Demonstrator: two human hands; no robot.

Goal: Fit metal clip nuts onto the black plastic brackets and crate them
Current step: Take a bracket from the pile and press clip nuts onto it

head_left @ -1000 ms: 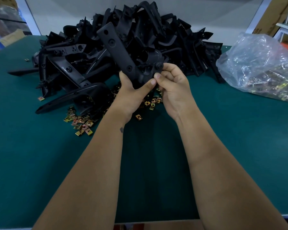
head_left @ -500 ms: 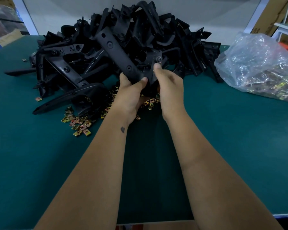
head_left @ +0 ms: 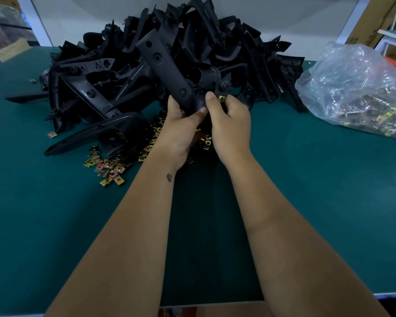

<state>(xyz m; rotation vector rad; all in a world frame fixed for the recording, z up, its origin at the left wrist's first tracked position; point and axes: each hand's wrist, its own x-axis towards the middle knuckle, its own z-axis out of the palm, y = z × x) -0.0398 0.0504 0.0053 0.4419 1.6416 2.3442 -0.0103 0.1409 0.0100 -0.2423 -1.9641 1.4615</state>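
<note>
Head view: your left hand grips bracket above table; right hand fingers pinch clip nut at its lug, seating unclear. Big bracket pile, loose nuts, full bag remain; no crate visible. Early stage, likely.

The bracket pile lies at the far centre of the counter. Loose clip nuts lie before the pile, left of the forearms. A bag of clip nuts lies right of the pile, on the counter.
</note>
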